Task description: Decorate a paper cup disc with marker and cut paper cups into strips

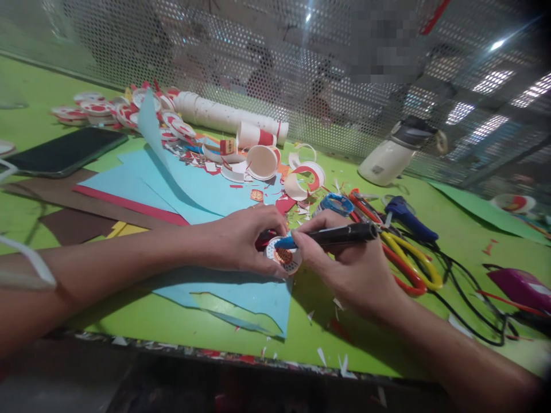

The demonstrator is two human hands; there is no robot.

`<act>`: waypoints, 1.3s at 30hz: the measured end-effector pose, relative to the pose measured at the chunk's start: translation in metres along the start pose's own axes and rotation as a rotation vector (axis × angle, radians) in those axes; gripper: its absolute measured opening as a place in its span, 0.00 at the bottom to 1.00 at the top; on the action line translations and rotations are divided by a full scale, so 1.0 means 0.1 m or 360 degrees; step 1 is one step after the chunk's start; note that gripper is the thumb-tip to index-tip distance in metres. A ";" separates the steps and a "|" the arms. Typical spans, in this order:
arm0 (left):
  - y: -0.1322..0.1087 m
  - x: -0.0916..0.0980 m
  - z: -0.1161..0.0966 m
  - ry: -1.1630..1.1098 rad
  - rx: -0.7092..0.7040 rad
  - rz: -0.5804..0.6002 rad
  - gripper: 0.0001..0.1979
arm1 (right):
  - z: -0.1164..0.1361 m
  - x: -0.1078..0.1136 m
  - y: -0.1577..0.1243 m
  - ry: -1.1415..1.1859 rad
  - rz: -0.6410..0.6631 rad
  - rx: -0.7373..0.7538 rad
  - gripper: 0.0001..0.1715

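My left hand (241, 238) has its fingers and thumb closed round a small white paper disc (294, 265), which carries dark marks and an orange-brown patch in its middle. In my right hand (348, 264) is a black marker (340, 234) with a blue front end. Its tip points left and meets the disc's face, though I cannot make out the exact contact. Both hands are close together over light blue paper (258, 295). Part of the disc is hidden behind my left fingers and the marker.
A phone (69, 150), a row of stacked paper cups (232, 115) and red-and-white paper pieces (99, 109) lie at the back left. On the right are scissors (413, 261), a blue glue gun (411, 218) with a black cord and a white bottle (387, 155). Paper scraps litter the green table (456, 229).
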State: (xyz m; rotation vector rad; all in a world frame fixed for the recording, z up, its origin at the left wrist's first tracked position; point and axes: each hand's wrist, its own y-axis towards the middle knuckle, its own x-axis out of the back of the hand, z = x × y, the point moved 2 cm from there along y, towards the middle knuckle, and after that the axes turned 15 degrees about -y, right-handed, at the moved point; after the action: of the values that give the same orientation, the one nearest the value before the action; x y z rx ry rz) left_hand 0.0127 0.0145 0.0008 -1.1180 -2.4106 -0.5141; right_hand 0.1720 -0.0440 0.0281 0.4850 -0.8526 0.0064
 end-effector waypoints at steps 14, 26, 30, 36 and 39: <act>-0.02 0.01 0.01 0.0034 0.0078 -0.0017 0.23 | -0.04 0.20 0.04 0.0202 -0.0542 -0.0178 0.11; -0.03 0.00 -0.02 0.0030 0.0203 -0.0049 0.25 | -0.11 0.17 0.07 0.0348 -0.0272 -0.0260 0.11; -0.04 0.00 -0.04 0.0023 0.0201 -0.0066 0.25 | -0.20 0.21 0.08 0.0588 -0.0207 -0.0302 0.06; -0.04 -0.01 -0.11 0.0091 0.0207 -0.0086 0.21 | -0.23 0.22 0.10 0.0661 -0.0063 -0.0299 0.04; -0.04 -0.02 -0.12 0.0094 0.0166 -0.0121 0.18 | -0.16 0.20 0.10 0.0460 -0.0049 -0.0328 0.01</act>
State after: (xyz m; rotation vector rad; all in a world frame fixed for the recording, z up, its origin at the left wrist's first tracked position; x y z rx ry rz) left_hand 0.0139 0.0048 0.0090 -0.9576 -2.4062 -0.4337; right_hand 0.1950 -0.0320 0.0381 0.2939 -0.5551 -0.0384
